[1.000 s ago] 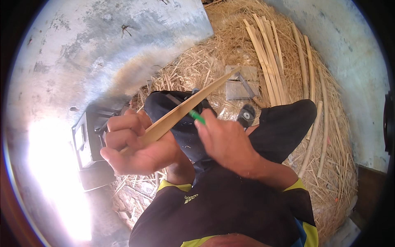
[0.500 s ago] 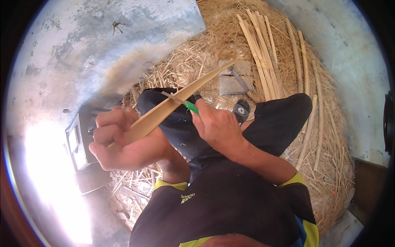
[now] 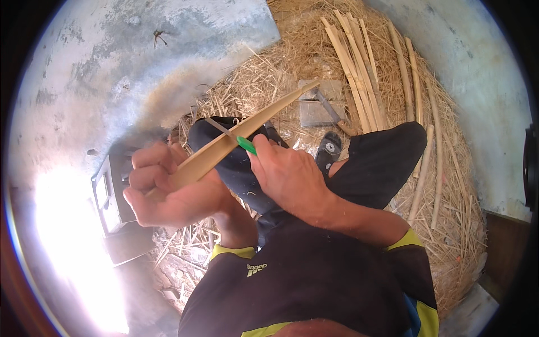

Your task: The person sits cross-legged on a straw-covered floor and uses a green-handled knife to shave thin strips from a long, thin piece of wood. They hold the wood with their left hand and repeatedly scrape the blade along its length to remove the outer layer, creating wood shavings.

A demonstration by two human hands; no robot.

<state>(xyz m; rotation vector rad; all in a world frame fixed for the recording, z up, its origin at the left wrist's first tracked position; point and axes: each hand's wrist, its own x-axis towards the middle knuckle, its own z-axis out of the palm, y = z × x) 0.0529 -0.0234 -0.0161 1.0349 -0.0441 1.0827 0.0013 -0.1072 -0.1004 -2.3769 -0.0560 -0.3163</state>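
My left hand (image 3: 174, 194) is closed around the lower end of a long, pale split-bamboo strip (image 3: 259, 120). The strip slants up and away to the right, tapering at its far end. In my right hand (image 3: 292, 180) is a small knife (image 3: 246, 145) with a green handle. Its thin blade lies across the strip around the middle, touching it, and the tip sticks out past the far edge. A thin curl of shaving shows beside the blade. My right fingers wrap the handle and hide part of it.
Ahead, a wooden-handled blade tool (image 3: 331, 112) rests by a grey block (image 3: 317, 114). Several split strips (image 3: 359, 76) lie to its right, with round poles (image 3: 412, 78) beyond. Shavings (image 3: 236, 84) cover the floor around my crossed legs. A boxy grey object (image 3: 115, 196) stands left; pale walls (image 3: 101, 62) curve around.
My right hand and the knife have slid left along the strip, closer to my left hand. The left hand and the strip have barely moved.
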